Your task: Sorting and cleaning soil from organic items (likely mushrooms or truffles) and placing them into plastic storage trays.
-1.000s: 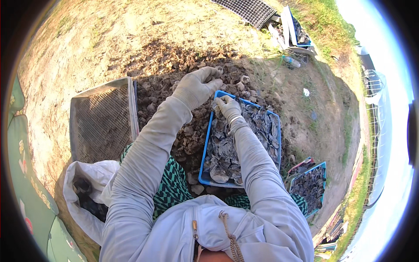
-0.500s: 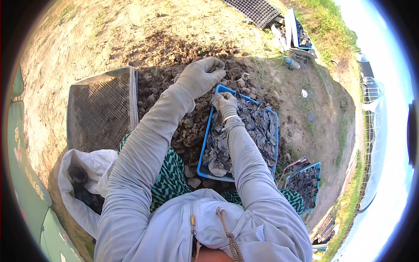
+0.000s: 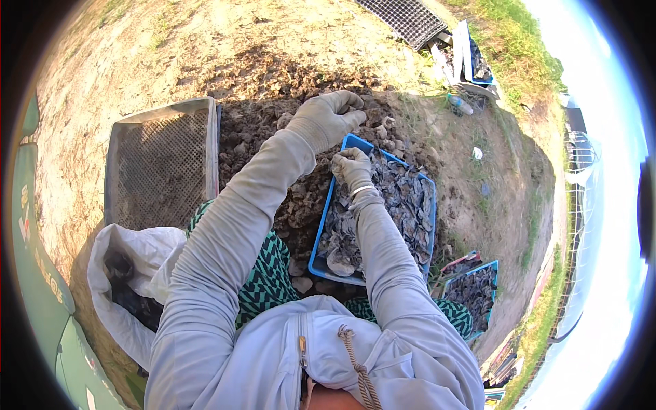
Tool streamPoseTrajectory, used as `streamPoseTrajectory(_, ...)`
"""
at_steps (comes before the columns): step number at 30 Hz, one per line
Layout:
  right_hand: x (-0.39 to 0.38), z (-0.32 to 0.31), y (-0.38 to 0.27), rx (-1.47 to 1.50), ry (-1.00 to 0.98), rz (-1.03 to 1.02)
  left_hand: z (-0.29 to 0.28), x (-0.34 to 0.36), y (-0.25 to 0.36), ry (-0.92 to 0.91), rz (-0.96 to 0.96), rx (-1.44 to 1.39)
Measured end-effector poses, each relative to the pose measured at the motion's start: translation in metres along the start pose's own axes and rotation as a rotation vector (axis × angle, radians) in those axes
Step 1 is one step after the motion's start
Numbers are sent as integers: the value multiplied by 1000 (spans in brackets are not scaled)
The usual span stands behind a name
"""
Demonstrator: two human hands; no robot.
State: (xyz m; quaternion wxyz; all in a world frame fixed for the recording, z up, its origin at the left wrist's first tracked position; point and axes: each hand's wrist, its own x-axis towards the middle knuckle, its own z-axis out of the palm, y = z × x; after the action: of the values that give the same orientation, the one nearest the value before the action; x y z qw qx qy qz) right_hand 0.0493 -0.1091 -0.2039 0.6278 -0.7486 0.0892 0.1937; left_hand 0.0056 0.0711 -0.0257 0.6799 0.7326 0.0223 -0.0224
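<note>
Both my hands wear pale work gloves. My left hand (image 3: 326,121) is raised over the dark clods beyond the blue tray's far left corner, its fingers curled towards the thumb. Whatever it may hold is hidden. Closer to me, my right hand (image 3: 352,169) hangs over the left side of the blue tray (image 3: 316,246), with its fingertips pressed together. Anything in that pinch is too small to make out. Dark grey, thin, flake-like pieces (image 3: 400,205) fill the tray, and a paler rounded one (image 3: 339,263) lies near its front left corner.
A mesh-bottomed crate (image 3: 160,167) stands left of the soil heap (image 3: 253,126). Below it, a white sack (image 3: 109,273) gapes with dark contents. Another blue tray (image 3: 493,273) of dark pieces sits at right. Farther off lie a plastic bottle (image 3: 460,104) and a black cell tray (image 3: 406,20).
My left hand has shifted slightly right, staying curled. My right hand has drawn back a little towards me and left, over the tray's edge.
</note>
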Motion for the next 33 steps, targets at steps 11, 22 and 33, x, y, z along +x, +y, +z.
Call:
streamPoseTrajectory(11, 30, -15, -46, 371, 137, -186, 6, 12, -8, -6, 22, 13)
streamPoseTrajectory(22, -35, -4, -138, 302, -336, -349, 1, 9, -6, 163, 41, 560)
streamPoseTrajectory(33, 14, -11, -33, 150, -39, -306, -4, 17, -23, 257, 34, 334)
